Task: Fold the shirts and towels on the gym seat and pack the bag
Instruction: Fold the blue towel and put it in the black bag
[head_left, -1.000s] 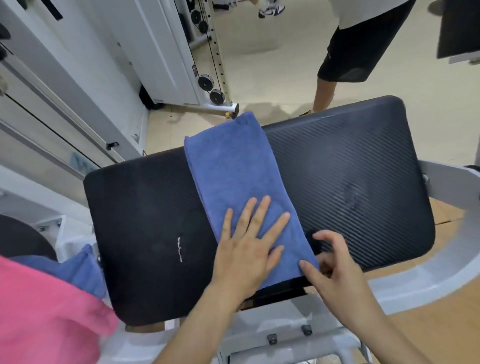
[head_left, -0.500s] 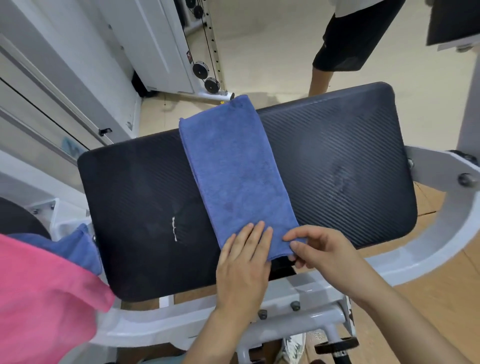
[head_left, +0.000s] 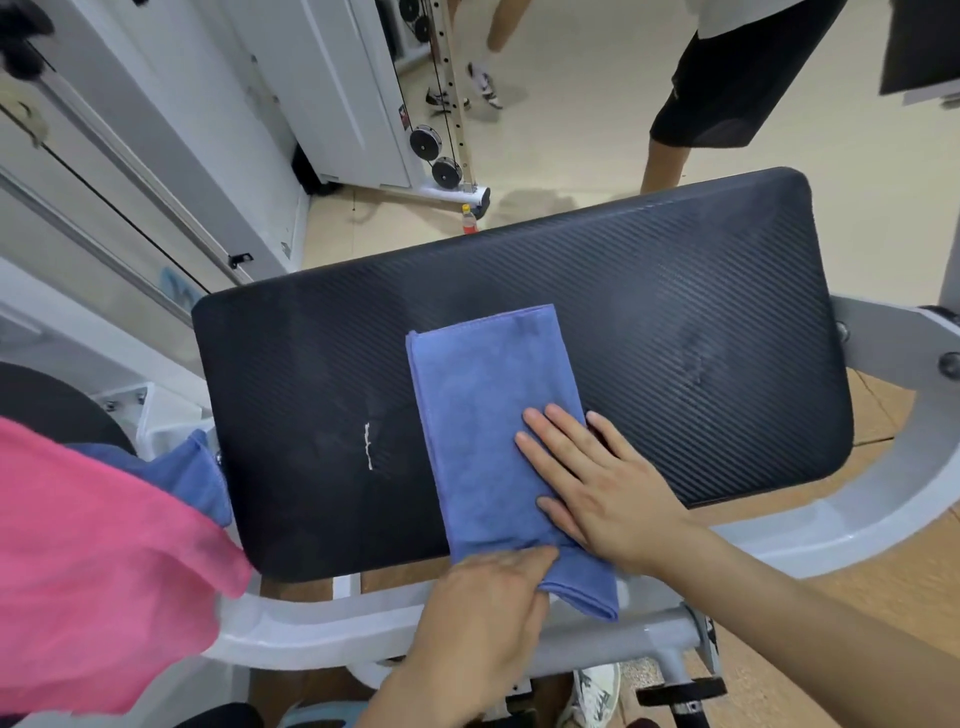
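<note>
A blue towel (head_left: 488, 426), folded into a narrow strip, lies across the middle of the black gym seat pad (head_left: 701, 332). Its near end hangs over the pad's front edge. My right hand (head_left: 597, 483) presses flat, fingers straight, on the towel's right side near the front. My left hand (head_left: 483, 623) grips the towel's near end at the pad's front edge, its fingertips hidden under the cloth. A pink garment (head_left: 88, 561) and another blue cloth (head_left: 192, 473) lie at the left, off the pad.
The white machine frame (head_left: 831, 525) curves around the pad's front and right. A person in black shorts (head_left: 727, 78) stands just beyond the pad. A small bottle (head_left: 469, 220) stands on the floor by a cable machine (head_left: 441, 145).
The towel now covers only the near half of the pad instead of reaching its far edge. My right hand has moved onto the towel and lies flat; my left hand has taken hold of the near end.
</note>
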